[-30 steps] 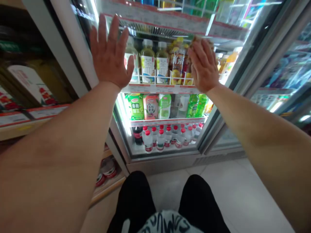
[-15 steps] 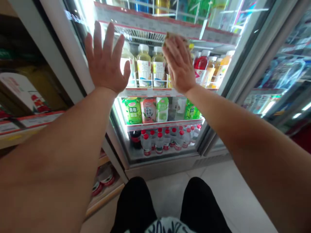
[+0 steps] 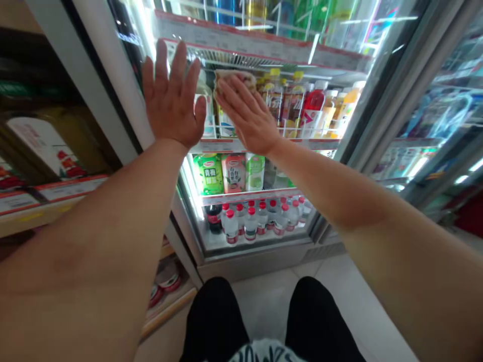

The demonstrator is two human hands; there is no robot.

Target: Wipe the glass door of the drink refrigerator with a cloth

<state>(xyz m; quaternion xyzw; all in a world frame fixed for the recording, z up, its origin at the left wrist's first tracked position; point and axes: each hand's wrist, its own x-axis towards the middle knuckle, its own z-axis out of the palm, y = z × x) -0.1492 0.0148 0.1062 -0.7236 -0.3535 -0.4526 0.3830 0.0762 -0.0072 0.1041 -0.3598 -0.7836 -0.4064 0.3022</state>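
My left hand (image 3: 173, 100) lies with its fingers spread against the glass door (image 3: 241, 247) of a drinks fridge, near the left side of the frame, and holds nothing. To its right, my right hand (image 3: 249, 113) presses a folded light cloth (image 3: 236, 75) flat on the same glass, its fingers stretched out over it. The cloth's upper edge shows past the fingertips; the rest is under the hand. Behind the glass stand bottles with yellow caps (image 3: 274, 95) and a red drink bottle (image 3: 313, 108).
Lower shelves behind the glass hold a green carton-like bottle (image 3: 210, 175) and several red-capped bottles (image 3: 251, 223). At the left is a shelf with large oil-coloured bottles (image 3: 49, 141). Another glass door (image 3: 426, 130) stands at the right. My knees are below, over the tiled floor (image 3: 264, 296).
My right hand has moved left across the glass with the cloth, closer to my left hand. The view has shifted slightly, while my left hand stays spread against the door.
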